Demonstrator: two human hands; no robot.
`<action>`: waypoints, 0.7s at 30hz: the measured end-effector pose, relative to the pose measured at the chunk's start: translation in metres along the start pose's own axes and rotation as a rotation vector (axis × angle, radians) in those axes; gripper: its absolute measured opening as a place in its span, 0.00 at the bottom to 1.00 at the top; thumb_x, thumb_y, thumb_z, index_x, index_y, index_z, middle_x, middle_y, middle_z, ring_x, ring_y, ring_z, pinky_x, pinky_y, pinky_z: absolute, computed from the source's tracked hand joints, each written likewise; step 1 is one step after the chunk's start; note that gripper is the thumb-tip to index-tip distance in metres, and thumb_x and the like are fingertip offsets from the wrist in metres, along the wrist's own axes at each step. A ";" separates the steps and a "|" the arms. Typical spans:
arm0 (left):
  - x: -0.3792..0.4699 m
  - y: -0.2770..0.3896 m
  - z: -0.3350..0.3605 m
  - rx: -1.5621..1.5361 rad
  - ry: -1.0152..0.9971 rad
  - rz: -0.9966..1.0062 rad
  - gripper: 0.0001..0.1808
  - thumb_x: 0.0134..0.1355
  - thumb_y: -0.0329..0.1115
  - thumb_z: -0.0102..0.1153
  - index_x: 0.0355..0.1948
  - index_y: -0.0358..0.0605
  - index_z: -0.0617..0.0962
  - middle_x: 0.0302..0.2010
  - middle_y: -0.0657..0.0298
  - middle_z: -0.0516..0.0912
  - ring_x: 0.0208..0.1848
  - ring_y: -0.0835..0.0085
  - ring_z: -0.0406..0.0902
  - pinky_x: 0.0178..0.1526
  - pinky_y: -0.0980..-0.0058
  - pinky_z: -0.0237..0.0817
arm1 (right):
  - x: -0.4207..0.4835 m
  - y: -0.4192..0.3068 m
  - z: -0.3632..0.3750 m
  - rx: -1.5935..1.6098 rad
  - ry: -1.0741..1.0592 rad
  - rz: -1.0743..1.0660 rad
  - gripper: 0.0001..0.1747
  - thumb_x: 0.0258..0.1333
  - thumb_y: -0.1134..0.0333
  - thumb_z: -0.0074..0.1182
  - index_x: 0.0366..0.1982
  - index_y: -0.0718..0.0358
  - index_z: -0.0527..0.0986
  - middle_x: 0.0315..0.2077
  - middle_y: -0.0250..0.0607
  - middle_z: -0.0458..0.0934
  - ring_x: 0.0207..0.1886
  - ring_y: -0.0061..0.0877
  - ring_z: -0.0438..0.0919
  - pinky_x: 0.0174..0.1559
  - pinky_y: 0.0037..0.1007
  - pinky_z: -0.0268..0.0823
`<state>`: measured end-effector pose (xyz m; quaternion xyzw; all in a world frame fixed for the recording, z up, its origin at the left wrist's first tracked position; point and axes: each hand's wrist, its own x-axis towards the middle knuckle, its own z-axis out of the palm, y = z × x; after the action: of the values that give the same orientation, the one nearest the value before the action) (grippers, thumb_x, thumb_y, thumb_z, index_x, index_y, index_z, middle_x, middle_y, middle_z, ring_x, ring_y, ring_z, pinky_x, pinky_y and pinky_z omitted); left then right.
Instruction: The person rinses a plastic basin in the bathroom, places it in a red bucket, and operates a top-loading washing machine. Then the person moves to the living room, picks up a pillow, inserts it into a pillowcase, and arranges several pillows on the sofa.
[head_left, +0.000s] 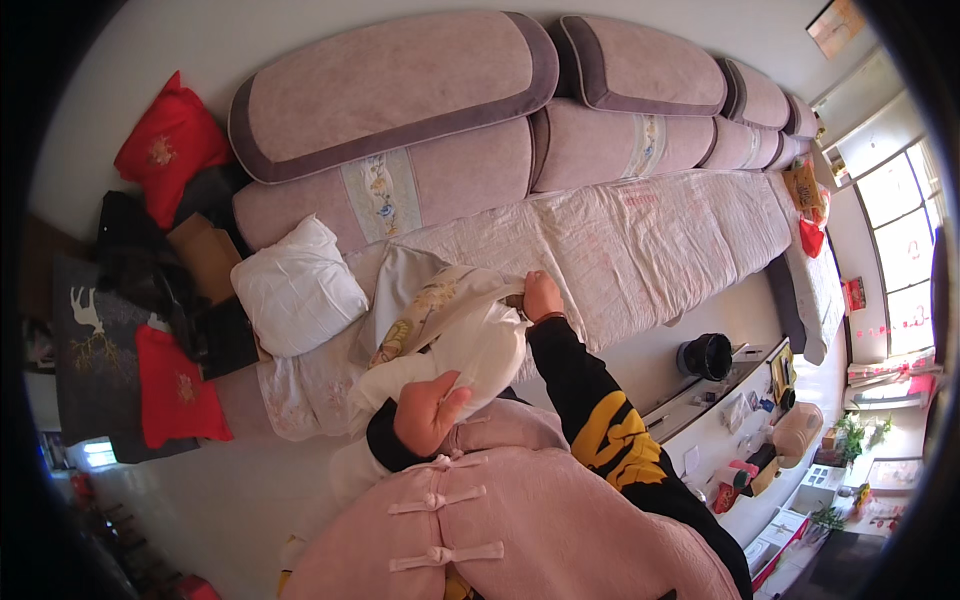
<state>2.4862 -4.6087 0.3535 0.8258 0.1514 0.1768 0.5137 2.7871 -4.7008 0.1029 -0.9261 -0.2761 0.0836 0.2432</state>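
Note:
My right hand (544, 296) is closed on the open edge of an embroidered cushion cover (427, 300), pale with yellow floral stitching. A white pillow insert (491, 345) bulges at this edge, partly covered by the fabric; how far it extends inside is hidden. Close to my body, my left hand (429, 412) pinches the white cloth at the near side, thumb uppermost. Left of the cover, a second white pillow insert (300, 289) lies uncovered on the sofa seat (660, 232), which has a quilted cream cover.
Mauve sofa back cushions (390, 90) line the wall. Red cushions (180, 386), a cardboard box (206, 251) and black plastic bags (142, 247) lie at the left end. To the right stand a black bin (705, 356) and a long, cluttered coffee table (697, 420).

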 end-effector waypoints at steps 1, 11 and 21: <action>-0.004 0.009 -0.005 -0.017 0.026 -0.006 0.15 0.69 0.40 0.53 0.36 0.36 0.78 0.22 0.46 0.74 0.26 0.48 0.73 0.29 0.59 0.60 | -0.007 -0.036 -0.031 0.128 -0.056 0.195 0.20 0.67 0.58 0.40 0.37 0.67 0.77 0.42 0.60 0.80 0.45 0.55 0.77 0.46 0.48 0.70; 0.036 -0.022 -0.063 -1.283 0.647 -0.382 0.30 0.75 0.54 0.41 0.61 0.38 0.72 0.57 0.61 0.79 0.56 0.69 0.77 0.60 0.70 0.67 | -0.008 -0.002 -0.016 0.997 -0.164 0.292 0.35 0.68 0.37 0.38 0.61 0.56 0.67 0.49 0.38 0.72 0.48 0.27 0.71 0.51 0.36 0.68; 0.061 -0.046 -0.108 -1.564 0.551 -0.075 0.31 0.71 0.61 0.42 0.64 0.52 0.71 0.63 0.67 0.75 0.62 0.64 0.72 0.65 0.60 0.62 | -0.103 -0.109 -0.012 0.832 -0.996 0.442 0.61 0.56 0.37 0.55 0.74 0.57 0.34 0.65 0.50 0.64 0.64 0.47 0.67 0.56 0.48 0.67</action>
<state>2.4891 -4.4771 0.3640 0.1516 0.1327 0.4099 0.8896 2.6540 -4.6834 0.1697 -0.6412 -0.1044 0.6465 0.4000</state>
